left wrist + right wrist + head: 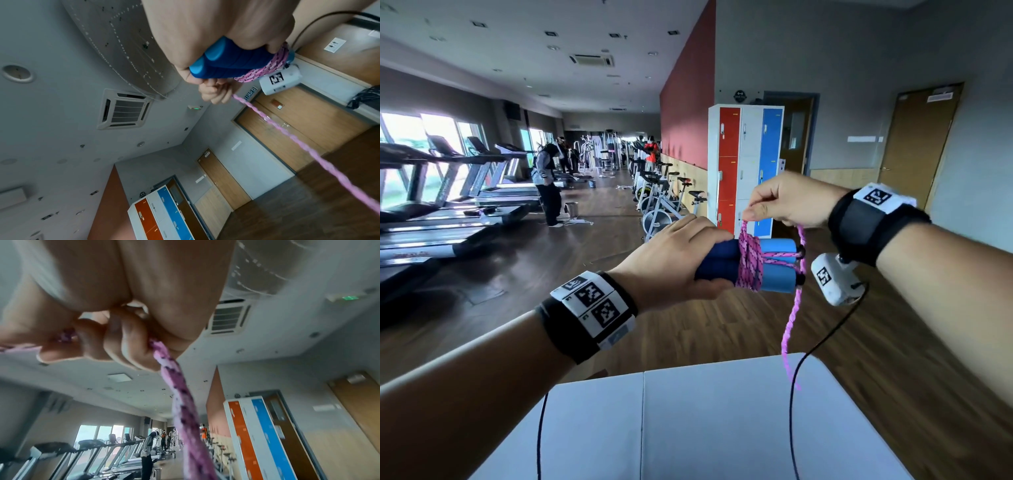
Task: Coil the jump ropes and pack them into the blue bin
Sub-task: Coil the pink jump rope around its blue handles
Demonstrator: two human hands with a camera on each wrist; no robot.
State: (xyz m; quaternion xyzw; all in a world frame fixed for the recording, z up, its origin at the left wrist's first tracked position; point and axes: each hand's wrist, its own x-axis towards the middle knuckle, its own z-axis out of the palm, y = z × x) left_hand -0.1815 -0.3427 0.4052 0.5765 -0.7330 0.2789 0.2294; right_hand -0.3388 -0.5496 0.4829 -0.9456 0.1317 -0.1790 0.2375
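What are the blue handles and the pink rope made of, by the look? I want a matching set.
The handles look like matte foam grips: soft, rounded ends and no shine. The pink rope looks like braided cord, likely synthetic fibre: a woven plait with dark flecks shows in the right wrist view. The fibre itself cannot be told.

a sign (250, 92) above the wooden door, cropped, seems to read "luar".
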